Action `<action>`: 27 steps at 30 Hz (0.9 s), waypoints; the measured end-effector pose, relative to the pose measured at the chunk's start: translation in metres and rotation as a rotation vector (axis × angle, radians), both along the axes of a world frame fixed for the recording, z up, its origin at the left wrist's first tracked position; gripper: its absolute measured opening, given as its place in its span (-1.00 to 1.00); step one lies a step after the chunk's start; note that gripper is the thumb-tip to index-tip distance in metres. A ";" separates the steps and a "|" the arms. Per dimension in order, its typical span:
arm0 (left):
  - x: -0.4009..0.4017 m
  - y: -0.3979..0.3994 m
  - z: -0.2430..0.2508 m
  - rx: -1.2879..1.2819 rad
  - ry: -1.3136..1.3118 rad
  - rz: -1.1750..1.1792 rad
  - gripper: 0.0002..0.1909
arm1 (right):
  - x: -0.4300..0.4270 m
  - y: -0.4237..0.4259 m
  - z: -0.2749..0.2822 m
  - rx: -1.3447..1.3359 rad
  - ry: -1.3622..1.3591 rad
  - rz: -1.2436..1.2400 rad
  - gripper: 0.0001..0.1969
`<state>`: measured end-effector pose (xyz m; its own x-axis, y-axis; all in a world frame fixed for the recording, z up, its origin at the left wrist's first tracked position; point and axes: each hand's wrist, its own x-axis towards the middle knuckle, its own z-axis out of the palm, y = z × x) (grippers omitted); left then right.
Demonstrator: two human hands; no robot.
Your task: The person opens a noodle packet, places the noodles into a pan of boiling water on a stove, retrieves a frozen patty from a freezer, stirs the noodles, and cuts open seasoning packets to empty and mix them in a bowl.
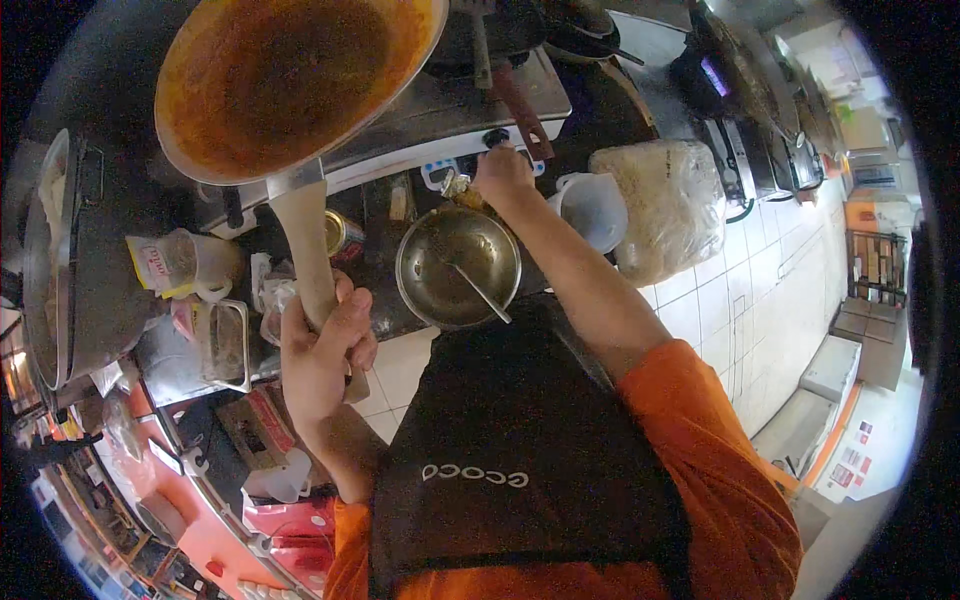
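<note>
My left hand point(326, 345) grips the pale handle of a frying pan point(300, 75), raised at the upper left with its inside coated in orange-brown sauce. At the front of a stove point(450, 139), my right hand point(506, 176) has its fingers at a black knob point(495, 137); they are partly hidden from above. Beside that hand lie a white electronic device with blue buttons point(441, 172) and a small glass jar point(459, 187). Below them stands a metal bowl point(424, 274) with a spoon point(480, 291) resting in it.
A metal spatula point(480, 45) and a reddish-brown handle point(525, 112) extend over the stove's edge. To the right are a white plastic jug point(592, 210) and a large plastic-wrapped bag point(660, 206). An open can point(341, 234), a measuring cup point(214, 262) and a lidded pot point(90, 247) stand left.
</note>
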<state>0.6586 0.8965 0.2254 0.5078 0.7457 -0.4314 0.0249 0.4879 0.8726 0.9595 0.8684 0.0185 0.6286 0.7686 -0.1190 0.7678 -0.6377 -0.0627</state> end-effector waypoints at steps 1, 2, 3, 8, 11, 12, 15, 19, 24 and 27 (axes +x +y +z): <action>0.000 0.001 0.000 -0.004 -0.028 -0.023 -0.78 | 0.009 0.003 -0.008 -0.049 -0.066 0.058 -0.74; 0.000 0.002 0.001 -0.007 -0.057 -0.047 -0.78 | 0.017 0.006 -0.016 0.042 0.033 -0.119 -0.77; -0.003 0.004 0.000 -0.010 -0.056 -0.039 -0.78 | 0.013 0.007 -0.013 0.038 0.034 -0.110 -0.77; -0.004 0.009 0.003 0.013 -0.036 -0.048 -0.80 | 0.023 0.014 -0.015 0.097 0.062 -0.225 -0.75; -0.009 0.010 0.000 0.017 -0.069 -0.053 -0.80 | 0.007 0.017 -0.003 0.191 -0.008 -0.142 -0.84; -0.010 0.010 -0.001 0.018 -0.070 -0.052 -0.80 | 0.008 0.017 -0.001 0.192 -0.009 -0.140 -0.84; -0.012 0.008 -0.002 0.030 -0.043 -0.081 -0.80 | 0.013 0.020 0.000 0.041 -0.036 0.018 -0.83; -0.008 0.001 -0.003 0.013 -0.027 -0.072 -0.79 | 0.024 0.026 -0.010 -0.206 -0.073 0.199 -0.81; -0.012 -0.003 -0.002 0.011 -0.004 -0.054 -0.78 | 0.004 0.028 0.009 -0.335 -0.065 0.086 -0.64; -0.012 -0.007 0.002 0.024 0.032 -0.062 -0.78 | 0.002 0.028 0.019 -0.248 0.050 0.096 -0.53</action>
